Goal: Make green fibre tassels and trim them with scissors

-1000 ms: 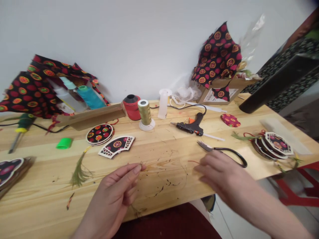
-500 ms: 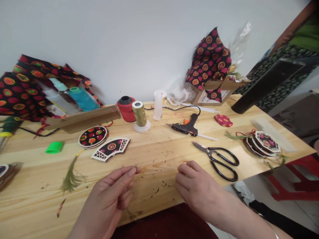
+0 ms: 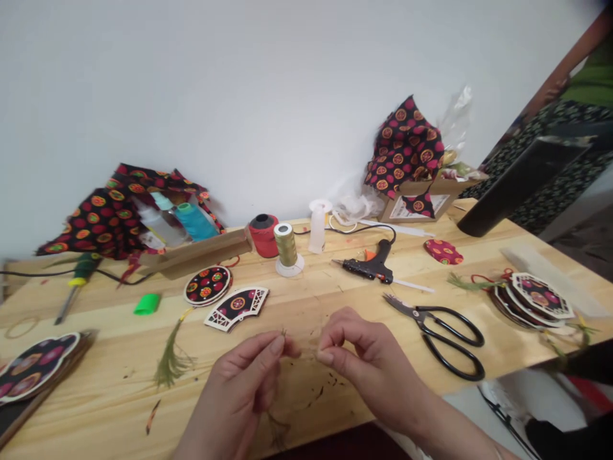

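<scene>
My left hand [image 3: 244,383], above the front of the table, pinches a small bunch of olive-green thread [image 3: 278,429]. Short ends stick up at its fingertips, and loose strands hang below the palm. Close by on the right, my right hand [image 3: 366,358] is closed in a pinch, thumb against forefinger. A faint strand seems to run between the two hands; what the right fingertips grip is too fine to make out. A fan-shaped patterned piece [image 3: 238,308] and a round one [image 3: 207,285] with a green tassel [image 3: 173,359] lie beyond my left hand. Black-handled scissors [image 3: 433,329] lie to the right.
Behind stand a gold-green thread spool [image 3: 286,246], a red spool [image 3: 263,235] and a glue gun [image 3: 368,262]. Stacked octagonal pieces [image 3: 536,300] lie at right, near a black roll [image 3: 522,185]. A screwdriver [image 3: 79,281] and green cap [image 3: 146,304] are left. Another person [image 3: 565,102] stands at right.
My right hand has come left toward my left hand and turned, its thumb now showing in a pinch. My left hand keeps its pinch. The view has shifted left and up.
</scene>
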`<move>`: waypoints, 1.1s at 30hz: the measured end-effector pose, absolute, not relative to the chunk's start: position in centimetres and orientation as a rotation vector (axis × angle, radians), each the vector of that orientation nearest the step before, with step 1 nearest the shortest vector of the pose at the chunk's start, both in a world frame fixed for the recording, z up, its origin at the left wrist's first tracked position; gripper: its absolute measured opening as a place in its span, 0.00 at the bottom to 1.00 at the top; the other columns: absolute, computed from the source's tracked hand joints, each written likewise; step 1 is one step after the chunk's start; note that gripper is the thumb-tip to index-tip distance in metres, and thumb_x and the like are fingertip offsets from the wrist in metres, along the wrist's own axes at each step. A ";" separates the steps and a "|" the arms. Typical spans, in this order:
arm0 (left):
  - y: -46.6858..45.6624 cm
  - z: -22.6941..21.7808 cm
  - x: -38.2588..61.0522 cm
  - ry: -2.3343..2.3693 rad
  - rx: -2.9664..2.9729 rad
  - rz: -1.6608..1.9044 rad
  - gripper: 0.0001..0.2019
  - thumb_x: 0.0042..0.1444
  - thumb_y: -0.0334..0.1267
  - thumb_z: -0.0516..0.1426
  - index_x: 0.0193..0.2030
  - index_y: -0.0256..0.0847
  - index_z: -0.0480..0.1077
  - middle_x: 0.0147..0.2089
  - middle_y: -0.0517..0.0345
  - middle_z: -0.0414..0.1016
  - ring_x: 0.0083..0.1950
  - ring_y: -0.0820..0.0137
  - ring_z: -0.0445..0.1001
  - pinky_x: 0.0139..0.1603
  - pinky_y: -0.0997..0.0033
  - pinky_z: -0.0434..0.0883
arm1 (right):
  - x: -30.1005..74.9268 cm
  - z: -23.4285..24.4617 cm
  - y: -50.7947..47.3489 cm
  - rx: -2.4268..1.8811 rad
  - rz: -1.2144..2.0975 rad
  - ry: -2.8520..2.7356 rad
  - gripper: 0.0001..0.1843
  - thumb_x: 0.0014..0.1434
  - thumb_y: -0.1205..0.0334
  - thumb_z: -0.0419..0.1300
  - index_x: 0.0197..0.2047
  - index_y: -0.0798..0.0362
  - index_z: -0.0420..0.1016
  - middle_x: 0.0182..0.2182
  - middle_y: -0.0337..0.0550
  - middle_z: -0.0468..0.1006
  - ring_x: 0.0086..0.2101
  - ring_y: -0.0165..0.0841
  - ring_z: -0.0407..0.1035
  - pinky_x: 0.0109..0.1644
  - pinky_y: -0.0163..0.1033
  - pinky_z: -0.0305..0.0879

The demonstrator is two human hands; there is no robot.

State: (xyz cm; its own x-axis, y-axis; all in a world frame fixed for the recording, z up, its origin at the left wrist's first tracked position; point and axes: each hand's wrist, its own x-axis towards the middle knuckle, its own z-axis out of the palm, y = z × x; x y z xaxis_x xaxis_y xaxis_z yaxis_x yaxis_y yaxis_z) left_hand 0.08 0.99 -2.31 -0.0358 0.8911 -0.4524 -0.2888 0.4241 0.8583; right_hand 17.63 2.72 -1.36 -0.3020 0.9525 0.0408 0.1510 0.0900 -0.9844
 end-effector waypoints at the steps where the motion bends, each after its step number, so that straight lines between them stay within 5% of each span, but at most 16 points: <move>1: 1.1 -2.1 0.1 1.249 0.631 1.060 0.11 0.47 0.42 0.64 0.33 0.36 0.79 0.17 0.66 0.59 0.19 0.80 0.45 0.18 0.78 0.44 | 17.2 -1.2 3.1 -1.123 1.294 -1.547 0.07 0.54 0.68 0.61 0.25 0.54 0.72 0.27 0.37 0.70 0.35 0.31 0.64 0.43 0.37 0.60; 4: 1.4 -1.4 0.1 1.198 0.619 1.072 0.13 0.48 0.43 0.63 0.38 0.36 0.79 0.15 0.71 0.49 0.19 0.79 0.43 0.19 0.77 0.43 | 16.2 -0.7 3.9 -1.096 1.301 -1.457 0.06 0.52 0.68 0.62 0.25 0.54 0.74 0.32 0.39 0.68 0.40 0.33 0.64 0.49 0.40 0.59; 8: 1.3 -0.8 0.2 1.151 0.604 1.083 0.10 0.46 0.42 0.65 0.32 0.37 0.79 0.15 0.70 0.50 0.19 0.79 0.43 0.19 0.76 0.44 | 15.3 -0.4 4.5 -1.091 1.318 -1.393 0.06 0.52 0.67 0.61 0.25 0.54 0.76 0.40 0.43 0.66 0.47 0.36 0.62 0.54 0.43 0.56; 19: 1.6 -0.3 -0.1 1.119 0.603 1.129 0.09 0.44 0.40 0.66 0.29 0.36 0.78 0.16 0.68 0.54 0.19 0.80 0.45 0.19 0.76 0.46 | 13.9 -0.5 4.9 -0.986 1.416 -1.287 0.08 0.51 0.66 0.63 0.22 0.55 0.75 0.39 0.45 0.67 0.48 0.37 0.61 0.51 0.41 0.59; 28: 1.7 -0.7 -0.5 1.134 0.590 1.142 0.08 0.45 0.39 0.66 0.30 0.36 0.79 0.21 0.62 0.66 0.19 0.81 0.47 0.19 0.76 0.47 | 14.2 -1.6 5.4 -0.941 1.463 -1.223 0.13 0.60 0.57 0.56 0.34 0.52 0.80 0.38 0.43 0.69 0.43 0.32 0.65 0.48 0.37 0.60; 33: 1.6 -0.9 -0.2 1.154 0.640 1.133 0.09 0.45 0.40 0.66 0.31 0.37 0.79 0.23 0.61 0.68 0.20 0.80 0.49 0.20 0.75 0.48 | 14.2 -1.5 5.5 -0.849 1.619 -1.087 0.05 0.50 0.59 0.65 0.28 0.51 0.80 0.35 0.39 0.69 0.34 0.29 0.66 0.40 0.35 0.63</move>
State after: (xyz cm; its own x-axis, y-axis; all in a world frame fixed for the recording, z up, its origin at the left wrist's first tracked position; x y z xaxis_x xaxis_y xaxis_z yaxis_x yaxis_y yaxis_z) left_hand -0.24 1.61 -0.89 -0.0098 0.9273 -0.3742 -0.3575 0.3462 0.8674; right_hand 14.16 5.50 -1.54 -0.2845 0.9582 -0.0304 -0.3351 -0.1291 -0.9333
